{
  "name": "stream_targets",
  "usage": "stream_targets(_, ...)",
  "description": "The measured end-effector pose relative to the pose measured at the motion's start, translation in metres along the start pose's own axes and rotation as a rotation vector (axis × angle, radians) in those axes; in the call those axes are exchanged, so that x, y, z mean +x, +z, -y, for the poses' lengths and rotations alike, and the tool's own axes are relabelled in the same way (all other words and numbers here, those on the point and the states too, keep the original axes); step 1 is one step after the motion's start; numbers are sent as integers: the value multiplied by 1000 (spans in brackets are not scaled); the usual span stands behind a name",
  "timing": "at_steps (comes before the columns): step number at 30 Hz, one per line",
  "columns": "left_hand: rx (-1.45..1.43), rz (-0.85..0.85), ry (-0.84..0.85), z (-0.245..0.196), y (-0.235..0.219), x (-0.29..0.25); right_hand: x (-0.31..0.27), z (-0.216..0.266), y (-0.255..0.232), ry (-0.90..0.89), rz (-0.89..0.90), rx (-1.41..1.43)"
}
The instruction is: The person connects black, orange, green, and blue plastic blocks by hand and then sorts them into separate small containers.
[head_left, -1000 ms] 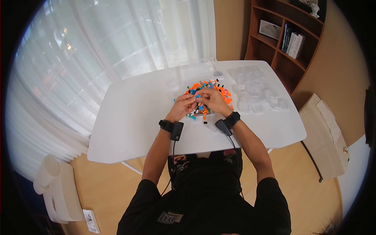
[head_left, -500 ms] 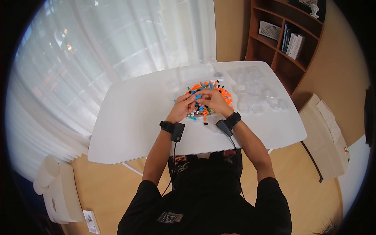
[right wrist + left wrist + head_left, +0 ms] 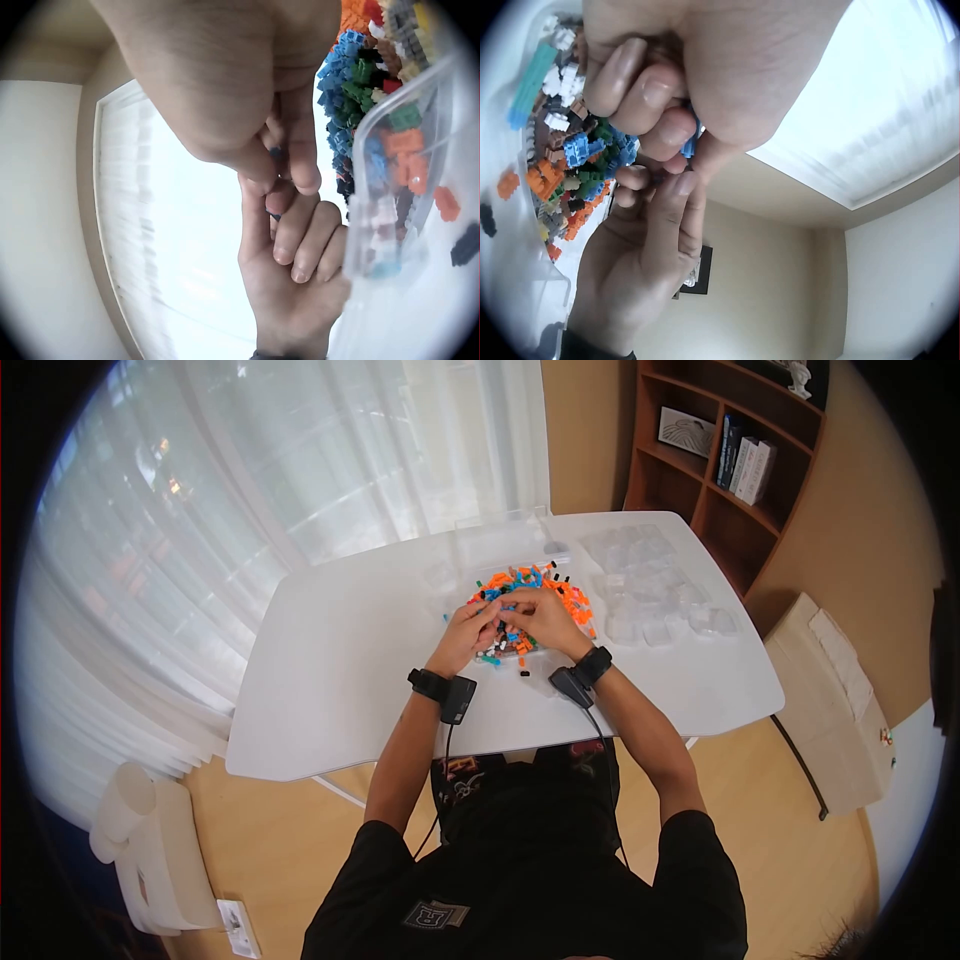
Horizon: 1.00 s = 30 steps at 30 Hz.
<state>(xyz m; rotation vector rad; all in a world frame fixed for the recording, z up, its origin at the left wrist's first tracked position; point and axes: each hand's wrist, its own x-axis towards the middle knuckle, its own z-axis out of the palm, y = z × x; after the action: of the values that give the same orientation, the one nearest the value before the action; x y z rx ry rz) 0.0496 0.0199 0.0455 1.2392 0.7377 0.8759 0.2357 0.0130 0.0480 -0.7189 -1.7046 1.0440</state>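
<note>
Both hands meet at the fingertips over a pile of small toy building bricks point(image 3: 522, 643) in a clear plastic box point(image 3: 361, 161). My left hand point(image 3: 463, 638) pinches a blue building brick point(image 3: 691, 144) between thumb and curled fingers, which cover most of it. From the other side my right hand point(image 3: 546, 622) pinches a small dark blue brick point(image 3: 277, 155), only a sliver of it showing. Thumb and fingertips of the two hands touch in both wrist views. Below them lie blue, green, orange and white bricks, many still joined in clusters.
Several clear plastic containers point(image 3: 655, 595) stand on the right of the white table point(image 3: 340, 650). A loose orange brick point(image 3: 447, 203) and a black brick point(image 3: 466, 244) lie outside the box. A bookshelf point(image 3: 705, 480) stands beyond the table.
My hands stay almost in place over the pile, fingers shifting slightly. The blue brick that showed between them in the head view is now mostly covered by fingers.
</note>
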Motion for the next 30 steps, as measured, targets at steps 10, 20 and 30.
stream_targets(10, -81, -30, -12, 1, -4, 2, 12, -15, -33, 42, -315, 9)
stream_targets(20, -124, 25, -1, -9, 3, -3, 14, -30, -53, -114, -381, -122)
stream_targets(30, 6, 18, 108, -7, 5, -3, 2, 1, -15, -24, -30, -136)
